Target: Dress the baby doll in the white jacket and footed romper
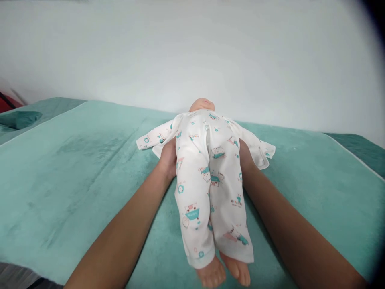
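A baby doll (202, 105) lies on its back, head toward the wall and bare feet toward me. It wears white printed pants (195, 200) and a matching long-sleeved top (159, 135), with both sleeves spread out to the sides. At the doll's left-hand side in view, my left hand (169, 158) is closed against its waist and hip. My right hand (246, 156) grips the opposite side at the same height. The fingers of both hands are hidden behind the doll and the hem of the top.
A green cloth (90, 168) with some creases covers the surface under the doll. Behind it rises a plain white wall (192, 52). Something red (9, 103) shows at the far left edge, near a darker green fold (21, 119).
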`<state>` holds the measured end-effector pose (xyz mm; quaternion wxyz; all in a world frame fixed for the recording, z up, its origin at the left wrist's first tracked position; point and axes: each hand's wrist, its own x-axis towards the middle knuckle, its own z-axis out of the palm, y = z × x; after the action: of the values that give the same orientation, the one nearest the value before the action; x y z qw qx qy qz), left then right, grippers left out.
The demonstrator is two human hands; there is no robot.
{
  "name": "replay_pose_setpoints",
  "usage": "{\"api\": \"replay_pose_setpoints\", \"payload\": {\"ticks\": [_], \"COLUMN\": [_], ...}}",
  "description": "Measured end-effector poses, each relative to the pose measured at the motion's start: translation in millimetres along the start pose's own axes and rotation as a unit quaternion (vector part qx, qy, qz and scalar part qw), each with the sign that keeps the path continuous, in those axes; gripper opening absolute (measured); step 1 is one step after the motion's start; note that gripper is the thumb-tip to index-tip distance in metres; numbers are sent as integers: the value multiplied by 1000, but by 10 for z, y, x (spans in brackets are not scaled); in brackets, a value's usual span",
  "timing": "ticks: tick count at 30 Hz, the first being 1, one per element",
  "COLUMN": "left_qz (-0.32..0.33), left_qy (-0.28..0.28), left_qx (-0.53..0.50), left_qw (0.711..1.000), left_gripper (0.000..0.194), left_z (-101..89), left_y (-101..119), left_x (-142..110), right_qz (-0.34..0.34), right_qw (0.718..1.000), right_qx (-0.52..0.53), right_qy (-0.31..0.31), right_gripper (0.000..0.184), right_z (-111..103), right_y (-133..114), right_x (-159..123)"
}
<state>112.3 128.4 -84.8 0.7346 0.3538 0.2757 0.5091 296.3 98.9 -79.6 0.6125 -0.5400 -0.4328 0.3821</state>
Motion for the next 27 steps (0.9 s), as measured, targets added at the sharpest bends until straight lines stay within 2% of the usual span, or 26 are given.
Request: {"api": "replay_pose_setpoints", "payload": {"ticks": [6, 8, 10, 14, 17, 20, 23, 25, 27], "left_qz": [-54, -42, -3, 77, 100, 146, 188, 199, 214], "left_qy": [-51, -37, -28, -48, -14, 13, -1, -1, 20], "left_qx": [-43, -49, -42, 36, 155, 287, 401, 492, 576], "left_qw": [996, 997, 999, 995, 983, 947, 897, 847, 789], "left_gripper": [57, 60, 57, 49, 47, 44, 42, 47, 49], "left_z": [-45, -58, -54, -68, -176, -299, -298, -214, -102], "left_y": [18, 6, -4, -22, -69, -166, -323, -454, -580], "left_x": [-85, -146, -268, -758, -1276, -1789, -2192, -2370, -2467], "right_qz": [-12, -19, -28, -55, -50, -37, -34, -39, -63], "right_qw": [999, 999, 999, 997, 996, 994, 992, 991, 985], "right_qx": [33, 31, 27, 14, -9, -35, -67, -100, -144], "right_qy": [17, 25, 20, -43, -72, -101, -99, -81, -65], "right_gripper": [29, 35, 41, 49, 52, 54, 60, 55, 43], "right_z": [-81, -129, -179, -273, -346, -428, -495, -511, -496], "right_y": [63, 119, 149, 104, 60, 70, 111, 136, 155], "right_x": [-148, -266, -443, -964, -1446, -1944, -2353, -2522, -2596]}}
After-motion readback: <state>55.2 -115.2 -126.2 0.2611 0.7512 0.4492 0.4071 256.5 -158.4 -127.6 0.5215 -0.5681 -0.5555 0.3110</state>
